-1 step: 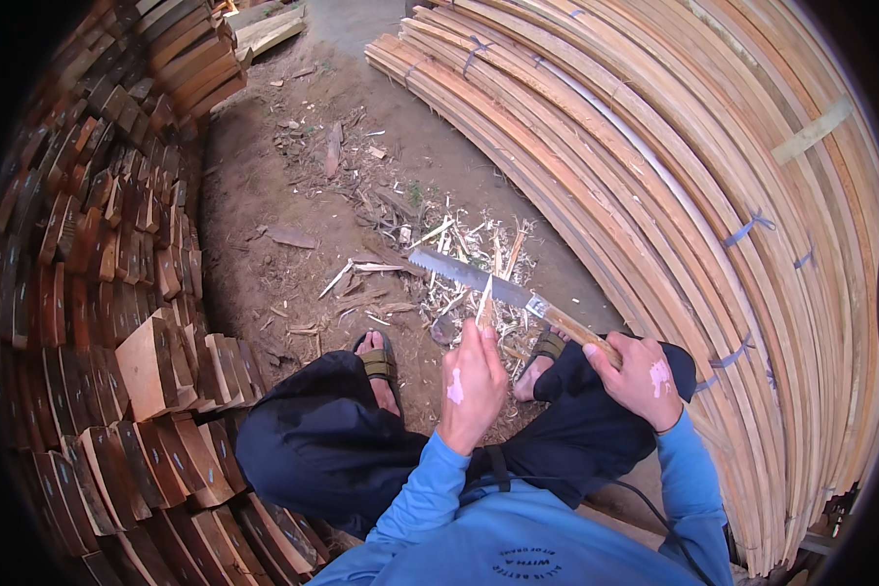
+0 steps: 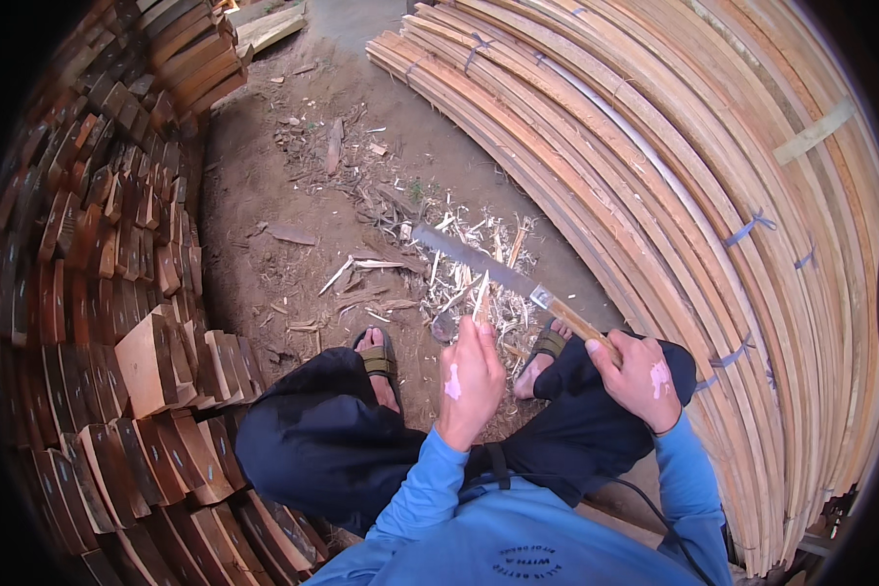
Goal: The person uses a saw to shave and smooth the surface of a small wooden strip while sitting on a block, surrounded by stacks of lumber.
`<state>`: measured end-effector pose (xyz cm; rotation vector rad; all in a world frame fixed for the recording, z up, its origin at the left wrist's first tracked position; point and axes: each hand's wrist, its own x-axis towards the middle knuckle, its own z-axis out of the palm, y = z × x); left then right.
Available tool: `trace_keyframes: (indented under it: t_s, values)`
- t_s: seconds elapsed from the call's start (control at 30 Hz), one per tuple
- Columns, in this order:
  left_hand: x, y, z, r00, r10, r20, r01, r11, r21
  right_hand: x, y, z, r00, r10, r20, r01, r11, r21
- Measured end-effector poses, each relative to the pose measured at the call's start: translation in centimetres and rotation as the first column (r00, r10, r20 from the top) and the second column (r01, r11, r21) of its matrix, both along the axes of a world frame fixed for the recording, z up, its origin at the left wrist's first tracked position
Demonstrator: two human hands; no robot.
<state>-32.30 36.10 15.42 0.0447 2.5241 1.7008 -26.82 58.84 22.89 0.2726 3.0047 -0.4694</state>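
I sit low with my knees apart, in dark trousers and a blue long-sleeved top. My left hand is shut on a thin pale wooden stick that points up and away from me. My right hand grips the wooden handle of a long knife. Its flat blade runs up and to the left and crosses the top of the stick. A pile of pale wood shavings lies on the dirt just beyond my sandalled feet.
Stacked reddish-brown wooden blocks form a wall along my left. Tied bundles of long pale slats curve along the right side. Bare dirt ground with scattered chips lies between them. A black cord runs over my lap.
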Motion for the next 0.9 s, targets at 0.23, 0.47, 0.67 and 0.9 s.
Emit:
trace_keyframes:
  t_s: [0.23,0.47,0.67,0.9]
  values:
    - [0.1,0.1,-1.3,0.999,0.044,-0.009,-0.043,0.998,0.049,0.4,-1.7,2.5,0.988,0.074,0.133,-0.061,0.993,-0.102]
    - [-0.1,0.3,-1.4,0.998,0.019,-0.055,-0.021,0.999,-0.044,-0.3,-1.6,2.9,0.993,0.094,0.068,-0.093,0.996,-0.018]
    - [0.2,0.6,-1.1,0.999,0.003,-0.051,-0.007,0.996,-0.087,-0.4,-1.1,1.8,0.996,0.072,-0.051,-0.068,0.994,0.085]
    - [0.0,0.4,-2.6,0.993,0.016,-0.12,-0.028,0.995,-0.098,-0.5,-1.7,2.5,0.989,0.138,0.058,-0.138,0.99,0.002]
